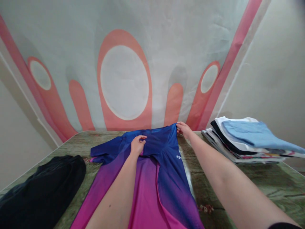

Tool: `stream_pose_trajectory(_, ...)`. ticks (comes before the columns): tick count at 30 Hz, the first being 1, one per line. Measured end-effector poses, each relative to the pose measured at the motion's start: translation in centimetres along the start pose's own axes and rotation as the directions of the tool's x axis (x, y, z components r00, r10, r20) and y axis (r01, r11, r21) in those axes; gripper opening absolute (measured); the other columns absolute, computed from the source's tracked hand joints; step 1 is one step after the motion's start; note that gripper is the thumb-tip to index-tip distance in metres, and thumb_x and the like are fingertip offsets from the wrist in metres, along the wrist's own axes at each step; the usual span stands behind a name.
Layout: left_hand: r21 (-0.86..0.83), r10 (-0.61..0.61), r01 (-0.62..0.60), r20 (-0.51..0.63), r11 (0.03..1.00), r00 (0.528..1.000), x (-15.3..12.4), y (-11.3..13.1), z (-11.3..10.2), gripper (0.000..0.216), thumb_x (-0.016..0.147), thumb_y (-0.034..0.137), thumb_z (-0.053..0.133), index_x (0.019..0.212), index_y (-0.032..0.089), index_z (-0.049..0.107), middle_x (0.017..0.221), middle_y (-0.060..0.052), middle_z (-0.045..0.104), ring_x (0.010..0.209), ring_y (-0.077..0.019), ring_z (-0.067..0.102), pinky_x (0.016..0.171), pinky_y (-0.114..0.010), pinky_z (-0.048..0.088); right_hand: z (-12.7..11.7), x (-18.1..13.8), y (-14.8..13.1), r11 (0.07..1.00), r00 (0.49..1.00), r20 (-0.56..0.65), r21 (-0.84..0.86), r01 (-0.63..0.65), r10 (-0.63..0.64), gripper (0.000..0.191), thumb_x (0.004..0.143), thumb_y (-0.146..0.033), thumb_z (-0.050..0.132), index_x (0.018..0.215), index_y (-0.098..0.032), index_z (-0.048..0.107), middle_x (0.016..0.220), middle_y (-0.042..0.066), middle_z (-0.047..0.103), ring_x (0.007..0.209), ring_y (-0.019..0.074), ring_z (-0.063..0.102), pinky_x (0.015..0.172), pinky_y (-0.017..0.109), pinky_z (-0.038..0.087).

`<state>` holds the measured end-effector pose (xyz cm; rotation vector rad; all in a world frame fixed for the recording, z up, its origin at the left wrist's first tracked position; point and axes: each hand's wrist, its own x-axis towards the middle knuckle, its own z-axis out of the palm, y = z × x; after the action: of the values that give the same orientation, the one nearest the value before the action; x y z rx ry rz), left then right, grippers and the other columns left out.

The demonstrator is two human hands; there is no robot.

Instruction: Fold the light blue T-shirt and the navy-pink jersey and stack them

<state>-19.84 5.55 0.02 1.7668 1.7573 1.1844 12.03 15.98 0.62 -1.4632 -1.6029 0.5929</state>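
A short-sleeved shirt (pixel 147 187), fading from dark blue at the top to magenta below, lies spread on the table, with small white lettering near its right edge. At its far right corner, my right hand (pixel 184 129) pinches the blue fabric between thumb and fingers, lifting that corner a little. My left hand (pixel 138 145) is over the upper middle of the shirt, thumb and forefinger slightly apart. Its lower fingers are partly hidden, beside a small magenta patch of cloth. One blue sleeve sticks out to the left; loose folds run down the right part.
A dark, crumpled garment (pixel 45 187) lies at the left. On the right stands a stack of folded clothes (pixel 247 143), light blue on top, white and black below. The wood-patterned tabletop (pixel 202 181) ends against a wall hanging (pixel 157 47) with pink shapes.
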Motion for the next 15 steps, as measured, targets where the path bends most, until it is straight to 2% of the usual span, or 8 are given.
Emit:
stream_pose_trajectory(4,0.040,0.012,-0.011,-0.030,0.999,0.999,-0.3,0.5,0.1,0.026,0.077,0.010,0.057,0.095,0.021,0.071,0.099,-0.002,0.070,0.086,-0.0170,0.063,0.085,-0.030,0.049,-0.5,0.2,0.2,0.995,0.998,-0.062,-0.102,-0.001,-0.006,0.015,0.084,-0.026,0.050,0.091,-0.018,0.061,0.070,0.001,0.060,0.065,0.0158,0.058,0.069,0.029,0.048)
stream_pose_trajectory(9,0.062,0.036,-0.034,-0.042,0.998,0.998,-0.5,0.8,0.2,0.022,0.078,0.012,0.059,0.093,0.022,0.072,0.100,-0.002,0.068,0.086,-0.0175,0.062,0.088,-0.031,0.049,0.4,-1.8,-1.0,0.962,0.989,-0.117,-0.267,0.056,-0.090,0.031,0.080,-0.008,0.047,0.105,-0.016,0.063,0.106,0.012,0.060,0.102,0.0223,0.055,0.094,0.034,0.039)
stream_pose_trajectory(11,0.053,0.040,-0.038,-0.036,0.998,0.999,-0.4,0.8,0.1,0.022,0.078,0.014,0.060,0.095,0.021,0.071,0.103,-0.003,0.068,0.084,-0.0167,0.062,0.086,-0.030,0.050,1.3,-3.1,-1.6,0.942,0.986,-0.056,-0.307,0.136,-0.160,0.032,0.081,-0.006,0.045,0.105,-0.017,0.064,0.112,0.011,0.060,0.110,0.0216,0.052,0.098,0.032,0.036)
stream_pose_trajectory(15,0.035,0.065,-0.064,-0.010,0.997,0.998,-0.4,0.9,-0.1,0.031,0.073,0.009,0.060,0.101,0.022,0.070,0.112,-0.002,0.066,0.096,-0.0167,0.062,0.088,-0.027,0.050,2.8,-4.9,-2.0,0.899,0.963,0.116,-0.344,0.270,-0.245,0.030,0.084,-0.007,0.047,0.099,-0.021,0.069,0.109,0.005,0.064,0.108,0.0179,0.054,0.098,0.028,0.037)
